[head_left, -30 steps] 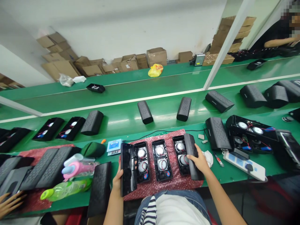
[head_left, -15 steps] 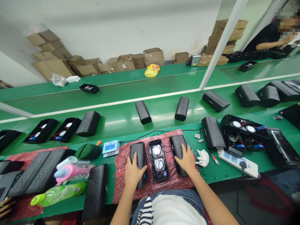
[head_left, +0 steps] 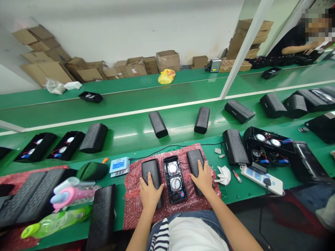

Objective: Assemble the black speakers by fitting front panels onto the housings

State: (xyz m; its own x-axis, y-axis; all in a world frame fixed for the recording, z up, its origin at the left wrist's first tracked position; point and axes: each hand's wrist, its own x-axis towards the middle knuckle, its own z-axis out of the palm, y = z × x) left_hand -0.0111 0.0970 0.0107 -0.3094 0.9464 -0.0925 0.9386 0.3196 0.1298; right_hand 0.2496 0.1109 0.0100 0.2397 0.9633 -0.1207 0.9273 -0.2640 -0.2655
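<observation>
Three black speaker units lie side by side on red bubble wrap (head_left: 132, 205) in front of me. My left hand (head_left: 150, 193) spans the left speaker (head_left: 150, 167), thumb at its right edge and fingers over its top and left edge. With the thumb on its left edge and fingers on top and at the right, my right hand (head_left: 202, 177) grasps the right speaker (head_left: 194, 157). Between them sits an open speaker shell (head_left: 175, 184), face up, showing two round silver drivers, red wires and a blue part; neither hand touches it. The undersides of both held speakers are hidden.
A blue-screened meter (head_left: 119, 166) with a black cable lies left of the wrap. Bottles (head_left: 61, 219) and another speaker (head_left: 102, 212) are farther left. A white tissue (head_left: 224, 175), a power strip (head_left: 261, 179) and open shells (head_left: 270, 143) are right. Speakers line the green belt (head_left: 125, 129).
The right speaker has shifted slightly toward the middle shell with my right hand on it. The whole view has swung a little; my left hand keeps its place on the left speaker.
</observation>
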